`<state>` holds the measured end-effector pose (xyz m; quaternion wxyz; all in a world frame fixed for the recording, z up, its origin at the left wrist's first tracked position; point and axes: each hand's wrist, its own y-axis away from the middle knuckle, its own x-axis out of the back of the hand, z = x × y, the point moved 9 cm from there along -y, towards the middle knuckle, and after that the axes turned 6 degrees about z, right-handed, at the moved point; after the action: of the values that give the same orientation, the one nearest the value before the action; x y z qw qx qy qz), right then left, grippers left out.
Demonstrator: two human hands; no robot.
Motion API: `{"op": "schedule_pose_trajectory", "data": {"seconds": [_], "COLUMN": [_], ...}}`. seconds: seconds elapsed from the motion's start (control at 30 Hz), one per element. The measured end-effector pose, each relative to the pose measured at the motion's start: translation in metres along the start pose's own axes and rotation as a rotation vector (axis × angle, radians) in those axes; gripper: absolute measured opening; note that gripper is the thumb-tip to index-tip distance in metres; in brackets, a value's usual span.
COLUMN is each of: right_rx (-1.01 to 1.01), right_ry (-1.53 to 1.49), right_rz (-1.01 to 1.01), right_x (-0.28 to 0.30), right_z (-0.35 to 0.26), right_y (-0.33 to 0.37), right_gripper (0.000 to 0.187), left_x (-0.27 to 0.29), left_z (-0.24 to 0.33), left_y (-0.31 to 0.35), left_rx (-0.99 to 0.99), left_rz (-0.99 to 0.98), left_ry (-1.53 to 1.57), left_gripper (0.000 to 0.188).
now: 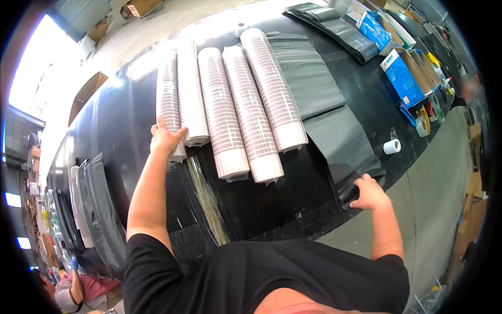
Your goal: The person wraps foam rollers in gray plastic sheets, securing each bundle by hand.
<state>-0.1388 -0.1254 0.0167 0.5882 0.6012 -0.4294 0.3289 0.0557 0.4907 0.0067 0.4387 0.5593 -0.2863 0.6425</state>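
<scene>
Five wrapped rolls lie side by side on the black table point(123, 120), several of them brown-striped. My left hand point(166, 139) rests on the near end of the leftmost striped roll point(168, 86), its fingers apart and its thumb pointing right toward a plain white roll point(190, 94). Right of the rolls, flat dark grey plastic bags point(342, 138) stretch toward me, partly under the rightmost striped roll point(272, 86). My right hand point(372, 193) is at the bags' near corner, with fingers and thumb curled on the plastic.
A small white tape roll point(391, 146) stands near the right edge. Beyond it are blue boxes point(402, 78), tape rolls and tools. A folded black sheet point(340, 34) lies at the far right. More grey bags point(102, 209) lie at the left, where another person point(78, 288) stands.
</scene>
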Motion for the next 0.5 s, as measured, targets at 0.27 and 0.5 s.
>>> {"op": "schedule_pose_trajectory", "data": {"seconds": [0.27, 0.5], "right_rx": [0.34, 0.116], "right_ry": [-0.049, -0.109], "right_rz": [0.622, 0.616], "right_x": [0.084, 0.081], "right_z": [-0.057, -0.098], "right_y": [-0.125, -0.277], "right_gripper": [0.067, 0.073], "left_x": [0.003, 0.03], "left_z": [-0.017, -0.001], "left_y": [0.084, 0.037], "left_rx": [0.043, -0.1], "left_rz": [-0.004, 0.183], "left_ry": [-0.026, 0.05], "left_gripper": [0.116, 0.098]}}
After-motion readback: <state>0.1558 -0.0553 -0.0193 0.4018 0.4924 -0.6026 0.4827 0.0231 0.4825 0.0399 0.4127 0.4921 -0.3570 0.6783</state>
